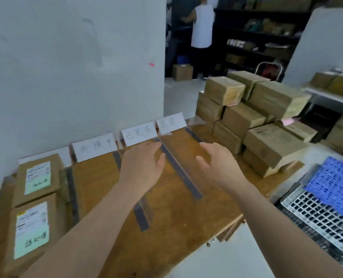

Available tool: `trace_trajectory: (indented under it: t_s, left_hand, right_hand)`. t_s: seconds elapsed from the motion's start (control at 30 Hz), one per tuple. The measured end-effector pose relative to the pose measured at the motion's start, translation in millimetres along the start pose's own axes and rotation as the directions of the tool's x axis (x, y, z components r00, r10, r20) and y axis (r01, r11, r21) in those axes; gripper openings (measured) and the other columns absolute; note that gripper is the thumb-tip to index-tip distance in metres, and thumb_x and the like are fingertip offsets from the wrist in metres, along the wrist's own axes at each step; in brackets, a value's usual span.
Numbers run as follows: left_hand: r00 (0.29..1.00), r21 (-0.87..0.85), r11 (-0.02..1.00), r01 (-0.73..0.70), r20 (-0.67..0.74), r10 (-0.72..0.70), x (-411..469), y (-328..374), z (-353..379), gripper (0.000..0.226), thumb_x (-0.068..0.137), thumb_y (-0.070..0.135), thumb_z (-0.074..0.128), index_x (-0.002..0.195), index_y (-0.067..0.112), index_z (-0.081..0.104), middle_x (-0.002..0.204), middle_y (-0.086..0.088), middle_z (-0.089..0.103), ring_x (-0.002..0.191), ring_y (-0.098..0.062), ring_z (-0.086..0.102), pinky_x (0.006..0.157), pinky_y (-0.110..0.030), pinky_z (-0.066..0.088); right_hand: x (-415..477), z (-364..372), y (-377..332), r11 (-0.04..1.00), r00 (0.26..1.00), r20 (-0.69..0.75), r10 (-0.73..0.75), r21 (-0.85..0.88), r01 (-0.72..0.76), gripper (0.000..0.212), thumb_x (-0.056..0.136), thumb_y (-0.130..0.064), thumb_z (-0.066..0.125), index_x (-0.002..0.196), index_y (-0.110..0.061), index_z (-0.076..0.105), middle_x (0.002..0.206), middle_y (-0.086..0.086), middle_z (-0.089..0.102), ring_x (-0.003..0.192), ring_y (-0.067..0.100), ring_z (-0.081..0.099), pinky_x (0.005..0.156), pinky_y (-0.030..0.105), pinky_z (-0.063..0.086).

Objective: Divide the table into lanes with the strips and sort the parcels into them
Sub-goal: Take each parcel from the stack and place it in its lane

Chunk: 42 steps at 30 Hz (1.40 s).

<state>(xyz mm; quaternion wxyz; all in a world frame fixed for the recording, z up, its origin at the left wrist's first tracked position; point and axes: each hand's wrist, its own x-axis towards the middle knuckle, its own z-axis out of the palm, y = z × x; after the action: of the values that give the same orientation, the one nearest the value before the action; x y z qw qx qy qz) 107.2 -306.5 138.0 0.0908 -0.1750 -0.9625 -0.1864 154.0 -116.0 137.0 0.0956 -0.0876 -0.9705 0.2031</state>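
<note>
1. Head view, the risk: the strip (178, 169) in the middle of the table (186, 221) looks like a dark band with a clear, hard-to-see upright sheet on it. A careless brush from either hand could tip or skew it, leaving the lanes uneven.
2. Head view, a second risk: the stack of boxes (253, 117) at the table's right end sits uneven and close to the right forearm. A wide swing of that arm might knock a box off.
3. Head view, strip and fingers: the strip runs between the two hands, away from the person toward the paper labels (138, 135) at the wall. The left hand (142, 167) is just beside it on one side, the thumb nearest. The right hand (220, 165) flanks the other side.
4. Both hands have loose, slightly curved fingers, spread wide and clasping nothing I can make out. Whether any fingertip touches the clear sheet, I cannot tell.
5. Two more strips (72, 193) lie further left. Two labelled parcels (36, 177) already sit in the leftmost lane.
</note>
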Motion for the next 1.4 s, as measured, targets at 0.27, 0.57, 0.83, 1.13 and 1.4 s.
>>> trace_trajectory:
  t_s: [0.27,0.57,0.83,1.13,1.4]
  left_hand:
    - [0.994,-0.084,0.991,-0.108,0.004,0.109,57.7,163.0,60.8,0.046,0.1,0.044,0.045,0.143,0.029,0.048,0.145,0.004,0.052,0.128,-0.018,0.052,0.104,-0.037,0.045]
    - [0.984,-0.048,0.983,-0.179,0.016,0.18,125.1,271.8,110.2,0.048,0.099,0.047,0.046,0.144,0.029,0.048,0.138,0.002,0.058,0.118,-0.019,0.059,0.095,-0.036,0.051]
    - [0.975,-0.119,0.97,-0.211,0.041,0.217,211.1,326.9,143.6,0.051,0.099,0.046,0.047,0.145,0.026,0.045,0.144,0.001,0.053,0.128,-0.019,0.052,0.101,-0.039,0.047]
    - [0.972,-0.219,0.963,-0.154,0.143,0.188,305.1,376.1,181.8,0.052,0.099,0.044,0.047,0.147,0.022,0.043,0.145,0.0,0.051,0.132,-0.02,0.048,0.103,-0.038,0.044]
    - [0.953,-0.324,0.944,0.055,0.3,0.048,354.3,427.2,219.5,0.061,0.102,0.045,0.041,0.151,0.011,0.032,0.152,-0.009,0.041,0.139,-0.026,0.04,0.108,-0.039,0.038]
  right_hand:
    - [13.1,-90.7,155.3,0.991,0.989,-0.086,0.118,-0.049,-0.122,0.05,0.096,-0.036,0.051,0.143,-0.02,0.045,0.137,0.002,0.055,0.126,0.019,0.049,0.106,0.037,0.041]
    - [42.1,-148.5,282.1,0.967,0.961,-0.109,0.253,0.027,-0.252,0.039,0.095,-0.031,0.052,0.134,-0.026,0.052,0.116,0.0,0.065,0.089,0.017,0.06,0.072,0.028,0.05]
    - [114.8,-172.9,354.5,0.911,0.909,-0.14,0.393,0.191,-0.365,0.046,0.098,-0.032,0.05,0.142,-0.019,0.046,0.139,0.003,0.054,0.118,0.021,0.054,0.091,0.027,0.044]
    - [201.2,-189.0,418.7,0.843,0.858,-0.137,0.496,0.313,-0.438,0.046,0.099,-0.031,0.049,0.141,-0.014,0.047,0.142,0.007,0.051,0.128,0.023,0.05,0.101,0.032,0.038]
    - [276.5,-191.2,475.7,0.809,0.876,-0.045,0.48,0.409,-0.422,0.051,0.102,-0.032,0.04,0.147,-0.008,0.037,0.149,0.01,0.043,0.133,0.026,0.042,0.111,0.036,0.032]
